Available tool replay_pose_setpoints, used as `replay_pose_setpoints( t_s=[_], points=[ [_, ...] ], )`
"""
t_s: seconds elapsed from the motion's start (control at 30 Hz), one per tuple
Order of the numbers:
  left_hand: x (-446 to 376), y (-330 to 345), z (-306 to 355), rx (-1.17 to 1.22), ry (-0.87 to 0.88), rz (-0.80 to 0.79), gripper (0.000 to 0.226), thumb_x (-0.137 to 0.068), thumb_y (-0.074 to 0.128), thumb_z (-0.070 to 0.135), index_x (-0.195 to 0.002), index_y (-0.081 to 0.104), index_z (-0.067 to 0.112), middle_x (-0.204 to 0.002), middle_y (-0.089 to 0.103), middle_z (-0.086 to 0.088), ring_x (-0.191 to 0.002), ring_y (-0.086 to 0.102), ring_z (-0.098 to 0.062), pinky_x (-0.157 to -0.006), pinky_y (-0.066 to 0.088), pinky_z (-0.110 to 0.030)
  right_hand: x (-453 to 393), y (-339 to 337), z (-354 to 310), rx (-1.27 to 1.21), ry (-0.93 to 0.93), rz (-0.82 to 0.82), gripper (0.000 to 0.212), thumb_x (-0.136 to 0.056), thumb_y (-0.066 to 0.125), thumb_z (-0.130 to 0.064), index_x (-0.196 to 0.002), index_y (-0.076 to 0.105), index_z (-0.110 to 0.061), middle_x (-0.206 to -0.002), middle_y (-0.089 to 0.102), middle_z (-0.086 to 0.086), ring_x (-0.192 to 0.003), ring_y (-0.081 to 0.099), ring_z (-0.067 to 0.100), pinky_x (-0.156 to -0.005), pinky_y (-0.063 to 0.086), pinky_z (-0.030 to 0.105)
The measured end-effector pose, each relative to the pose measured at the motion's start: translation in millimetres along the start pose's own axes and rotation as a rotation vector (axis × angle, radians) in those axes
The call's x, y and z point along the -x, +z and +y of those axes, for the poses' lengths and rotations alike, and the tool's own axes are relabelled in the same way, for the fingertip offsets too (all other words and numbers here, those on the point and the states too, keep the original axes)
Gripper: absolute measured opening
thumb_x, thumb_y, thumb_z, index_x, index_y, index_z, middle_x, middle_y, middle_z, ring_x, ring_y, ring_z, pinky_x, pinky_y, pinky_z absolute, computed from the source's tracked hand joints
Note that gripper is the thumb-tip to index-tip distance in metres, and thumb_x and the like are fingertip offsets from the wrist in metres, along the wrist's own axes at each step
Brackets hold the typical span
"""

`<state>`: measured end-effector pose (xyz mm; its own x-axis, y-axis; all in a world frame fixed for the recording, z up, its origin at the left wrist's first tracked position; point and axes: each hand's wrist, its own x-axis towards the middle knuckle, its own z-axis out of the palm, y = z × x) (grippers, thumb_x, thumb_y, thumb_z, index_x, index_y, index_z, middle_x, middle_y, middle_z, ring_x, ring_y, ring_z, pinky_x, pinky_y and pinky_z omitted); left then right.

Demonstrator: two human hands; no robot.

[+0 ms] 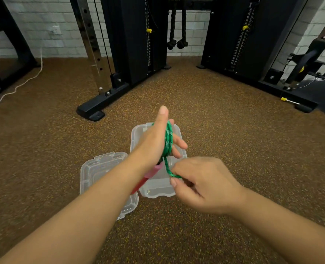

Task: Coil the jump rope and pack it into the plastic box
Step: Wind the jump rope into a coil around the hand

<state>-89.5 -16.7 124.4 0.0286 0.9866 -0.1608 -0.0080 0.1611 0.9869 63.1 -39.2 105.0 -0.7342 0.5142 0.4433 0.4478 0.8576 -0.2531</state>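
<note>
The green braided jump rope [168,139] is wound in several turns around my left hand [154,141], which is held upright above the clear plastic box [157,189]. A red and pink handle [148,177] hangs below that hand, beside my left wrist. My right hand [201,183] pinches the loose end of the rope just below the coil, over the box. The box stands open on the floor. Its inside is largely hidden by my hands.
The box's clear lid [98,168] lies on the brown speckled floor just left of the box. Black gym machine frames [100,105] stand behind, with a base foot near the box. A white cable [18,86] runs along the floor far left.
</note>
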Motion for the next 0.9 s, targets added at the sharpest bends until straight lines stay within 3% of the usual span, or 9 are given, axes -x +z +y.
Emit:
replay_pose_setpoints(
  t_s=[0.17,0.23,0.3,0.47,0.57,0.67,0.73,0.8,0.9],
  points=[
    [7,3,1,-0.345,0.028,-0.136,0.089,-0.083,0.008,0.074,-0.111,0.066,0.013,-0.063,0.062,0.005,-0.052,0.061,0.0,-0.061,0.05,-0.021,-10,-30,11,0.048,0.042,0.015,0.018,-0.081,0.051,-0.031,-0.07,0.061,-0.02,-0.061,0.056,-0.009,-0.055,0.052,0.013,-0.051,0.046,0.031],
    [9,2,1,-0.424,0.034,-0.278,0.1,-0.076,0.004,0.083,-0.079,0.068,0.006,-0.056,0.059,-0.007,-0.053,0.061,-0.016,-0.069,0.052,-0.037,-12,-37,20,-0.001,0.05,-0.029,0.015,-0.084,0.053,-0.031,-0.077,0.064,-0.022,-0.066,0.058,-0.011,-0.061,0.053,0.007,-0.057,0.047,0.029],
    [10,0,1,-0.469,-0.025,-0.402,0.102,-0.064,0.002,0.092,-0.063,0.06,0.008,-0.048,0.048,-0.012,-0.048,0.055,-0.025,-0.068,0.049,-0.05,-13,-42,27,-0.099,0.064,-0.048,0.009,-0.087,0.058,-0.028,-0.083,0.064,-0.023,-0.069,0.059,-0.014,-0.062,0.053,0.003,-0.059,0.042,0.018],
    [7,2,7,-0.312,-0.122,-0.575,0.094,-0.07,0.01,0.088,-0.069,0.052,0.004,-0.046,0.034,-0.006,-0.037,0.036,-0.019,-0.05,0.044,-0.028,-4,-39,37,-0.575,0.28,0.001,0.007,-0.088,0.065,-0.023,-0.092,0.06,-0.022,-0.079,0.071,0.0,-0.054,0.066,0.015,-0.045,0.05,0.03],
    [8,2,6,-0.194,-0.112,-0.644,0.075,-0.076,0.028,0.079,-0.071,0.046,0.006,-0.05,0.035,-0.004,-0.034,0.03,-0.013,-0.043,0.041,-0.023,1,-19,33,-0.574,0.309,0.031,0.016,-0.092,0.05,-0.037,-0.106,0.055,-0.034,-0.104,0.059,-0.012,-0.09,0.06,0.006,-0.075,0.048,0.019],
    [11,3,3,-0.184,-0.13,-0.685,0.048,-0.073,0.049,0.062,-0.053,0.046,0.018,-0.034,0.032,0.006,-0.032,0.038,-0.013,-0.043,0.039,-0.022,6,-3,25,-0.803,0.389,-0.008,0.026,-0.103,0.034,-0.03,-0.12,0.047,-0.044,-0.122,0.048,-0.026,-0.118,0.048,-0.006,-0.107,0.037,0.024],
    [12,2,0,-0.101,-0.105,-0.711,0.031,-0.073,0.059,0.044,-0.052,0.056,0.022,-0.032,0.035,0.011,-0.033,0.037,-0.011,-0.044,0.039,-0.022,5,-3,20,-0.918,0.43,-0.063,0.027,-0.103,0.034,-0.025,-0.119,0.048,-0.042,-0.117,0.051,-0.026,-0.11,0.051,-0.008,-0.103,0.041,0.026],
    [11,-2,-4,-0.008,-0.086,-0.736,0.01,-0.072,0.067,0.031,-0.069,0.069,0.022,-0.034,0.038,0.011,-0.036,0.041,-0.01,-0.047,0.041,-0.023,4,-3,16,-1.075,0.479,-0.085,0.025,-0.102,0.036,-0.023,-0.114,0.053,-0.038,-0.113,0.058,-0.019,-0.106,0.057,-0.001,-0.099,0.044,0.03],
    [5,-10,-12,0.101,-0.124,-0.779,0.028,-0.062,0.082,0.028,-0.084,0.069,0.015,-0.037,0.043,0.009,-0.045,0.057,-0.011,-0.054,0.047,-0.023,2,-2,14,-1.122,0.494,-0.076,0.019,-0.101,0.04,-0.024,-0.104,0.056,-0.034,-0.106,0.062,-0.012,-0.097,0.062,0.006,-0.095,0.047,0.034]
  ],
)
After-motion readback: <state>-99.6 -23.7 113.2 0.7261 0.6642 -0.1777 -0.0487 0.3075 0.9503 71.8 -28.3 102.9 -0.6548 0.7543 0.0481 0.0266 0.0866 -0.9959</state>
